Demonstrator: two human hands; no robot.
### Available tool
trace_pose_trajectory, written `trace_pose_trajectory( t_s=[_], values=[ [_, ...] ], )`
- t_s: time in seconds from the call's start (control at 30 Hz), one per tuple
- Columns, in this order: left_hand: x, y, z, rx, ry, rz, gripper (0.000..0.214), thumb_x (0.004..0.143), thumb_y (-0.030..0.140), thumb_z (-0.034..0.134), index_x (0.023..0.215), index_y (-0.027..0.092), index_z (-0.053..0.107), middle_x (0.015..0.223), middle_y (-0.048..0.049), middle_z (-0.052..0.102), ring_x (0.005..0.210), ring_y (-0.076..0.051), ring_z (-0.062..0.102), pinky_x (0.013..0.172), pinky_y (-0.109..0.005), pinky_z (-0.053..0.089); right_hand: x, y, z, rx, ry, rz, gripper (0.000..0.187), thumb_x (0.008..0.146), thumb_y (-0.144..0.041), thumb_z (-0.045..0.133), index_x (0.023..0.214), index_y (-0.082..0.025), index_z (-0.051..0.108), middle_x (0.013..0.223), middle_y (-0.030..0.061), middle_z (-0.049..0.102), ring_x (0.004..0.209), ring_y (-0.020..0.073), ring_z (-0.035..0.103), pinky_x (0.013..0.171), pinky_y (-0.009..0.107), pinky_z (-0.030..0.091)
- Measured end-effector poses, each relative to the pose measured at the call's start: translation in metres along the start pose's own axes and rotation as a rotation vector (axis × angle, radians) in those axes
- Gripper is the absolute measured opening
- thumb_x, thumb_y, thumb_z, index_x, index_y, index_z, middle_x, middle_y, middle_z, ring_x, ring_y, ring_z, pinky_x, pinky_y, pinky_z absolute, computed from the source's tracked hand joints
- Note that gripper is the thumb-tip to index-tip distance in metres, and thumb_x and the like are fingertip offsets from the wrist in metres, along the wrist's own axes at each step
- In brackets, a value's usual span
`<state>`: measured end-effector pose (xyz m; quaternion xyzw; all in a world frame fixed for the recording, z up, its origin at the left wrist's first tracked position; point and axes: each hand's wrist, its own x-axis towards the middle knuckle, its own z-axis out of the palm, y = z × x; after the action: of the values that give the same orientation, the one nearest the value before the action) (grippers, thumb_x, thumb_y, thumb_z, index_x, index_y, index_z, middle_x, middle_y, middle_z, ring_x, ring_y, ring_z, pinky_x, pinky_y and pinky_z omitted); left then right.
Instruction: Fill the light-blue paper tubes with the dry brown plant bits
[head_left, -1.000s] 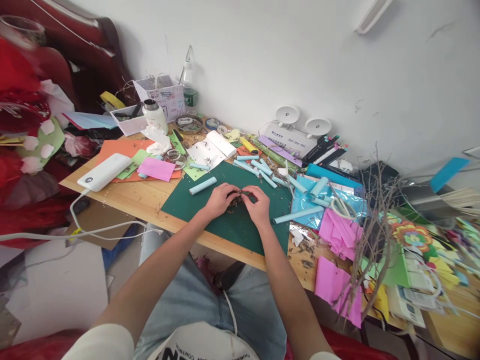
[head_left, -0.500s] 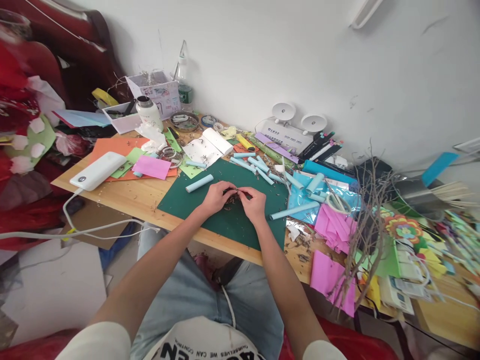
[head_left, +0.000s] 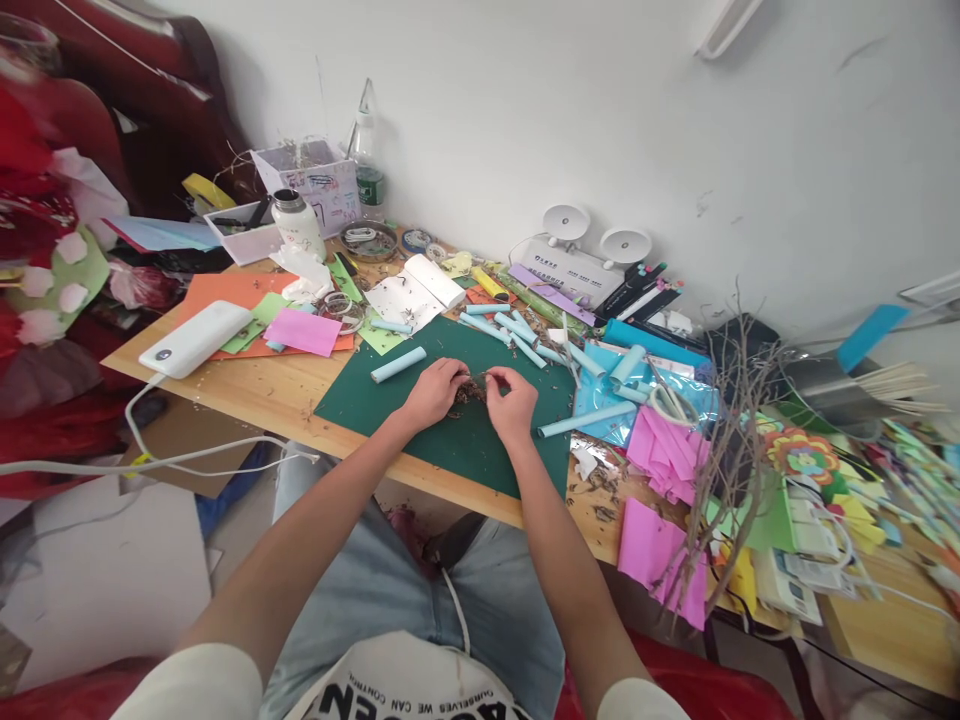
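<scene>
Brown scraps point(head_left: 470, 392) between curled hands point(head_left: 435, 394) point(head_left: 514, 404), cannot tell whether gripping any, green mat point(head_left: 461, 455) beneath

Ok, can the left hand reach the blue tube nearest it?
Likely yes: the tube lies on the mat close beside the left hand, nothing between, though that hand may be occupied.

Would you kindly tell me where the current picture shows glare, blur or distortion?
Head view: glare glints on the shiny blue plastic packet; head view: multicoloured slender strips at the right edge look smeared and stretched; head view: the left hand and right hand are clearer, though the small brown scraps between them blend together.
</scene>
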<state>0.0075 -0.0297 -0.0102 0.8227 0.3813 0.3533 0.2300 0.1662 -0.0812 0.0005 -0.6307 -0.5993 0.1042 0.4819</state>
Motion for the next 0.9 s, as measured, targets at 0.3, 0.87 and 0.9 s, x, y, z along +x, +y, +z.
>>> trace_pose_trajectory(
  t_s=[0.3,0.87,0.9],
  values=[
    [0.000,0.006,-0.005,-0.129,-0.006,0.082,0.012,0.094,0.025,0.048,0.094,0.019,0.059,0.112,-0.0101,0.066,0.109,-0.022,0.059,0.096,-0.041,0.048,-0.002,0.001,0.000,0.179,-0.003,0.160,0.020,0.081,-0.035,0.060,0.081,-0.018,0.071,0.077,0.0046,0.072,0.069,0.0187,0.065,0.070,0.031,0.054],
    [-0.003,0.001,0.000,-0.074,-0.021,-0.002,0.004,0.084,0.021,0.058,0.087,0.019,0.060,0.081,-0.0018,0.062,0.074,-0.015,0.058,0.067,-0.026,0.046,-0.002,-0.004,0.002,0.075,-0.130,-0.072,0.014,0.083,-0.021,0.055,0.085,-0.018,0.069,0.084,0.0061,0.071,0.074,0.0187,0.065,0.072,0.032,0.054],
    [-0.003,0.000,0.000,-0.074,-0.018,-0.010,0.003,0.083,0.021,0.058,0.085,0.019,0.060,0.080,-0.0016,0.061,0.073,-0.015,0.058,0.066,-0.026,0.046,-0.003,-0.006,0.002,0.019,-0.121,-0.139,0.016,0.084,-0.019,0.053,0.085,-0.019,0.069,0.085,0.0072,0.071,0.077,0.0196,0.065,0.075,0.033,0.054]
  ],
)
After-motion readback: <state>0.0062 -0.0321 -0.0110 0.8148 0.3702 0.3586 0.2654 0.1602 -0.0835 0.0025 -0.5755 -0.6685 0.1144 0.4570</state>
